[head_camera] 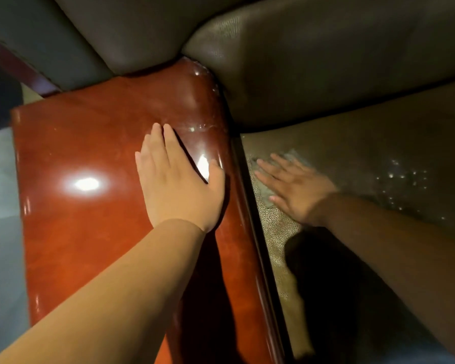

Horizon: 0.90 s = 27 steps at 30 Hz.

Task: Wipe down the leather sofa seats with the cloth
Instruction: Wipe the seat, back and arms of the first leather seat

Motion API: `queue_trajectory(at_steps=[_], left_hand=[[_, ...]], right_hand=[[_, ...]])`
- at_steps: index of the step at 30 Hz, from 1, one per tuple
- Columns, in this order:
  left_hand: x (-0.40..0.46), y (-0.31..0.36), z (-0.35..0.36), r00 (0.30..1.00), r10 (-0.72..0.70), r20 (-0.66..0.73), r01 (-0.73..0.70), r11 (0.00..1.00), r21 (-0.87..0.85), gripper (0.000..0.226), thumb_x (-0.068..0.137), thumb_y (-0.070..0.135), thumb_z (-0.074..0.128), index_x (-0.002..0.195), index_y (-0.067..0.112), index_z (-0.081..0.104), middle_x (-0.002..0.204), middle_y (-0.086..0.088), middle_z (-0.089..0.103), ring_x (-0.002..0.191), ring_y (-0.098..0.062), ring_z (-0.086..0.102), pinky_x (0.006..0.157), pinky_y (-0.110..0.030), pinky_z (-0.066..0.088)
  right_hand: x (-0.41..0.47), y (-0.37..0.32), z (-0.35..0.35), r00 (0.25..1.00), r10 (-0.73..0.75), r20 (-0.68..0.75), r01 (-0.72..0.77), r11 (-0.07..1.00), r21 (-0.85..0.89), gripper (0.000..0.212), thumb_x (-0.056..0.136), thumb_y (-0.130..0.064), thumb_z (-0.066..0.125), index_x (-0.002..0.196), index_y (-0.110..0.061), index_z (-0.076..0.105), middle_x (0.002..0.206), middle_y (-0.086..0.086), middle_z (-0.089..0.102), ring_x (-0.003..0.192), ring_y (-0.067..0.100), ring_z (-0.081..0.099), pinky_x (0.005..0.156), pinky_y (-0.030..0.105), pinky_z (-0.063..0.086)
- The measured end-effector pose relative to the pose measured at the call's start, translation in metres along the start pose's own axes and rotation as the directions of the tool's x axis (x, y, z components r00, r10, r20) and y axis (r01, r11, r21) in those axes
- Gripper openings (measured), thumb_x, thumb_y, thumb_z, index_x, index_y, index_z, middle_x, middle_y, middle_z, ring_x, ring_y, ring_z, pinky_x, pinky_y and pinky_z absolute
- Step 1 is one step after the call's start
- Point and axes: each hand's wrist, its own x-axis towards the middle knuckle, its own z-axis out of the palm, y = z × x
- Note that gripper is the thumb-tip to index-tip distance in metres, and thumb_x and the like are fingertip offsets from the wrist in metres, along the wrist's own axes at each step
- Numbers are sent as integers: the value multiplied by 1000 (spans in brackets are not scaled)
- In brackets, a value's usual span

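On the sofa seat (352,143), the flat right hand (292,190) presses the cloth (290,156) beneath its fingers.

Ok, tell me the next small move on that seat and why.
Probably sweep the right hand and the cloth under it rightward across the seat. The hand presses the cloth flat near the seat's left edge, and wet-looking spots glint further right. The left hand rests flat on the armrest.

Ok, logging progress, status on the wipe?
Left hand flat on wooden armrest. Right hand flat on cloth, pressing it to seat. Nothing in the way.
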Motion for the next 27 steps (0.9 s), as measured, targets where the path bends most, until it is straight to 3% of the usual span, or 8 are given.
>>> queue_trajectory(at_steps=[2, 5, 8, 12, 16, 18, 24, 27], left_hand=[[1, 0, 2, 1000, 1, -3, -1, 1000, 5, 93, 97, 62, 34, 166, 3, 13, 174, -14, 13, 161, -30, 9, 132, -49, 8], [2, 0, 1, 1000, 3, -9, -3, 1000, 1, 92, 96, 61, 33, 166, 3, 17, 173, -15, 15, 161, -31, 11, 132, -50, 10], [1, 1, -2, 1000, 22, 13, -22, 1000, 2, 92, 94, 62, 33, 166, 7, 18, 174, -14, 15, 161, -31, 11, 131, -51, 10], [0, -1, -2, 1000, 19, 2, -19, 1000, -13, 93, 92, 62, 35, 166, 7, 21, 173, -14, 16, 160, -31, 12, 131, -52, 12], [0, -1, 0, 1000, 19, -12, -19, 1000, -20, 93, 91, 61, 36, 165, 6, 24, 173, -15, 18, 160, -32, 14, 131, -52, 11], [0, -2, -1, 1000, 22, 7, -22, 999, -24, 93, 91, 62, 35, 166, 7, 23, 174, -14, 16, 160, -32, 11, 132, -51, 10], [-1, -2, -3, 1000, 22, 9, -21, 999, -45, 92, 92, 61, 38, 166, 9, 22, 174, -14, 15, 161, -32, 10, 131, -53, 10], [-1, -1, 0, 1000, 21, -9, -21, 999, -44, 90, 93, 60, 41, 165, 8, 25, 173, -15, 17, 160, -33, 12, 131, -52, 10]], right_hand=[[10, 38, -6, 958, 285, -27, -285, 958, -6, 70, 103, -49, 13, 166, -19, 12, 174, 6, 11, 160, 34, 7, 128, 53, 6], [29, 35, -25, 715, 699, -32, -683, 707, 182, 65, 104, -43, 26, 162, -14, 25, 169, 13, 24, 156, 39, 16, 126, 56, 9], [41, -30, -21, 910, 414, -31, -412, 910, 57, 69, 91, -35, 37, 155, -12, 34, 159, 15, 37, 144, 37, 32, 118, 58, 28], [37, -33, -9, 1000, -20, 4, 20, 998, 53, 67, 103, -36, 38, 165, -15, 22, 174, 6, 13, 161, 25, 0, 130, 48, 1], [69, 9, -19, 953, 281, -115, -252, 943, 215, 58, 106, -33, 41, 162, -19, 32, 165, 6, 37, 150, 30, 31, 129, 47, 11], [72, -18, -19, 940, 328, -94, -304, 930, 207, 63, 104, -34, 41, 164, -18, 26, 170, 7, 26, 156, 32, 20, 129, 49, 3], [16, -19, -4, 997, -64, 30, 62, 997, 50, 63, 105, -45, 30, 164, -24, 24, 174, 0, 10, 161, 22, -1, 130, 46, -2], [37, 29, -11, 949, 309, -57, -304, 949, 80, 64, 105, -47, 28, 164, -23, 25, 170, 4, 26, 157, 32, 20, 128, 49, 6]])
